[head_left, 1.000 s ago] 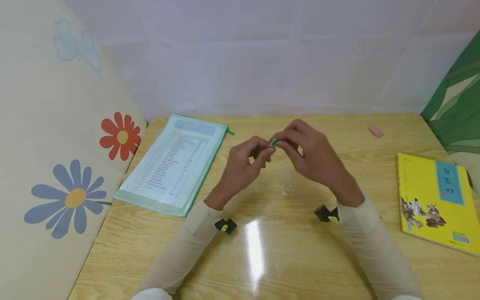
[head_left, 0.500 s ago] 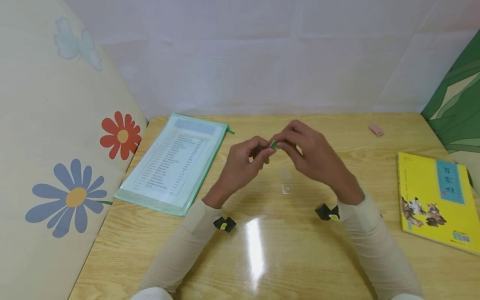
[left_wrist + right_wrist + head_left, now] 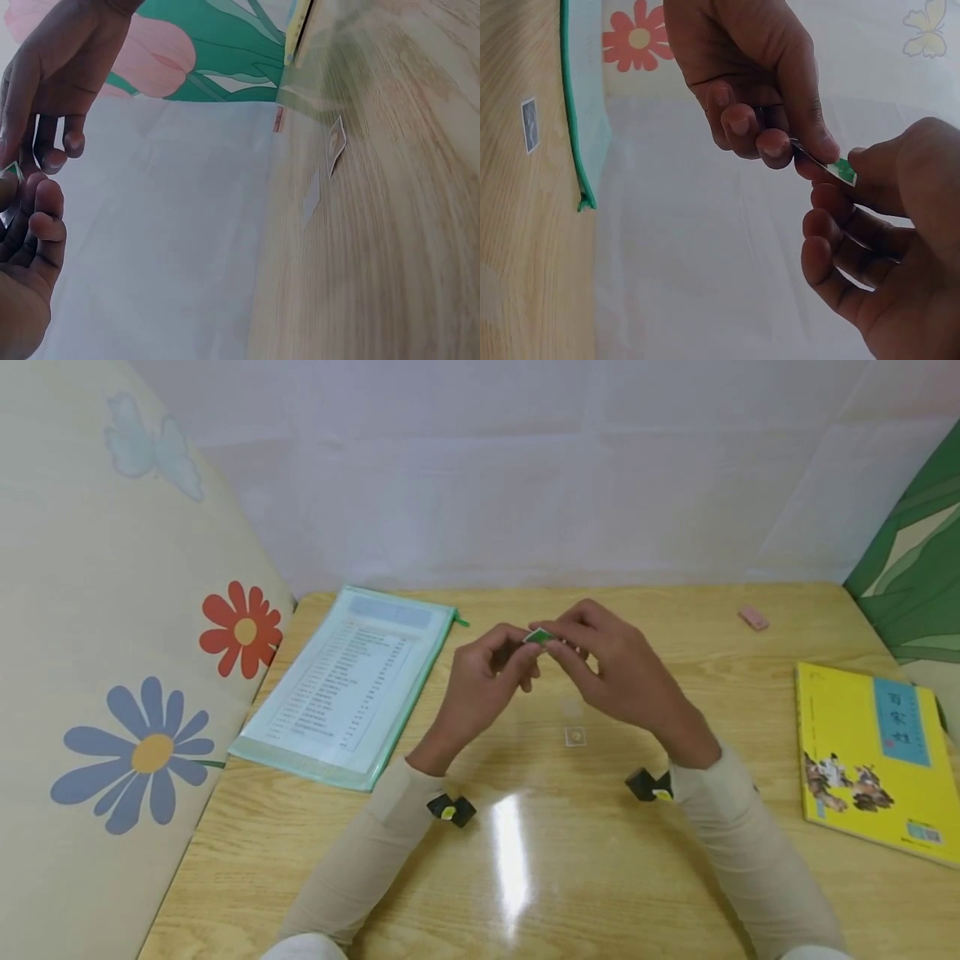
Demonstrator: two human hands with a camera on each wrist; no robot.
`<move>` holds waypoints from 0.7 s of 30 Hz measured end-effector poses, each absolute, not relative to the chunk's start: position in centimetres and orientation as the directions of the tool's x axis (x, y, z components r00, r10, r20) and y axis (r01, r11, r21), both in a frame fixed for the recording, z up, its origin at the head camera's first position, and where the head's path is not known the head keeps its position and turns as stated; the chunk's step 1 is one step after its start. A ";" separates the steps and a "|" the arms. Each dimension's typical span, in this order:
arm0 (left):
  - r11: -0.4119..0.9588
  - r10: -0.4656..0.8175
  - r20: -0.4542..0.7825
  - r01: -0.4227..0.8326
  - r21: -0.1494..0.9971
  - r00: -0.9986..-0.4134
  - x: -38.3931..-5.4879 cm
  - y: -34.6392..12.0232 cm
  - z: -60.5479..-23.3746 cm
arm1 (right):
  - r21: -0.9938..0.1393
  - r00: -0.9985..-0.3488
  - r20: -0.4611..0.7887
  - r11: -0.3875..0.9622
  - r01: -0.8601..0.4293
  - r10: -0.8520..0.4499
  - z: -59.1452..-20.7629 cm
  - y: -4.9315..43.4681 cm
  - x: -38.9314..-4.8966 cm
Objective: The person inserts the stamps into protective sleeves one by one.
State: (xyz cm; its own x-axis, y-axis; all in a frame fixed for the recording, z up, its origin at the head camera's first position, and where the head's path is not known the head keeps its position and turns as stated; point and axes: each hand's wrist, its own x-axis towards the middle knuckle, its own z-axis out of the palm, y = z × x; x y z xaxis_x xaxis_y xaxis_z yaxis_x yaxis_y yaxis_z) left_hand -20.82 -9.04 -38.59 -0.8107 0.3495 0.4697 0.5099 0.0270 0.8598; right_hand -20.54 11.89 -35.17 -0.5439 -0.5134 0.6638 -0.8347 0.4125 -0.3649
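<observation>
My left hand (image 3: pixel 483 681) and right hand (image 3: pixel 615 672) meet above the table in the head view. Between thumb and fingers, both pinch a small green stamp-like square (image 3: pixel 538 636) with a white border. In the right wrist view the left thumb lies over much of the green square (image 3: pixel 843 170), while the right thumb and index finger grip its other edge. Fingers hide most of it in the left wrist view. Below the hands on the table lies a white-bordered square with a small picture (image 3: pixel 575 737), and just beyond it a faint pale square (image 3: pixel 572 707).
A green-edged clear zip pouch (image 3: pixel 322 689) with a printed sheet lies to the left. On the right are a yellow book (image 3: pixel 873 760) and, farther back, a small pink block (image 3: pixel 753 617). A white cloth (image 3: pixel 480 485) hangs behind the table.
The green square has shifted slightly left and up, and has turned so that more of its green face shows. Both hands have moved a little with it, still pinching.
</observation>
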 end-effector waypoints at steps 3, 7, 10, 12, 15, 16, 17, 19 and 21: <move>0.038 0.344 0.461 0.502 0.864 -0.818 -20.7 -9.1 -38.5 | -0.340 -0.549 0.612 0.437 -0.833 -0.570 -35.1 11.8 -20.4; 0.059 0.345 0.448 0.495 0.867 -0.825 -20.0 -8.9 -37.5 | -0.326 -0.567 0.568 0.470 -0.820 -0.596 -35.0 11.9 -20.2; 0.061 0.330 0.445 0.490 0.870 -0.832 -19.5 -8.7 -36.5 | -0.341 -0.583 0.592 0.483 -0.806 -0.556 -34.9 11.9 -20.1; 0.055 0.314 0.441 0.480 0.876 -0.841 -19.3 -8.7 -36.2 | -0.331 -0.574 0.612 0.483 -0.810 -0.544 -34.9 11.9 -20.2; 0.035 0.303 0.422 0.453 0.891 -0.854 -19.5 -8.8 -36.5 | -0.296 -0.546 0.626 0.477 -0.827 -0.557 -35.0 11.7 -20.2; 0.032 0.303 0.417 0.447 0.894 -0.857 -19.7 -8.9 -36.8 | -0.282 -0.536 0.628 0.477 -0.832 -0.564 -35.0 11.7 -20.3; 0.032 0.303 0.411 0.440 0.898 -0.860 -19.9 -9.0 -37.1 | -0.275 -0.531 0.632 0.477 -0.835 -0.565 -35.1 11.6 -20.3; 0.047 0.307 0.400 0.433 0.900 -0.864 -20.4 -9.1 -37.9 | -0.290 -0.539 0.640 0.477 -0.830 -0.548 -35.2 11.5 -20.5; 0.074 0.319 0.393 0.436 0.897 -0.863 -20.8 -9.2 -38.6 | -0.327 -0.559 0.643 0.471 -0.819 -0.524 -35.5 11.4 -20.6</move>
State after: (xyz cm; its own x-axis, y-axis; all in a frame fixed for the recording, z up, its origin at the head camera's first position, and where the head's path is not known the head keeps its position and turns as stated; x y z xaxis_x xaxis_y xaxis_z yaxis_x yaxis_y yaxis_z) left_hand -20.79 -9.19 -38.65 -0.8626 0.3189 0.3928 0.4357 0.0736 0.8971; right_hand -20.61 11.44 -35.50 -0.5586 -0.5240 0.6429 -0.8189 0.4714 -0.3273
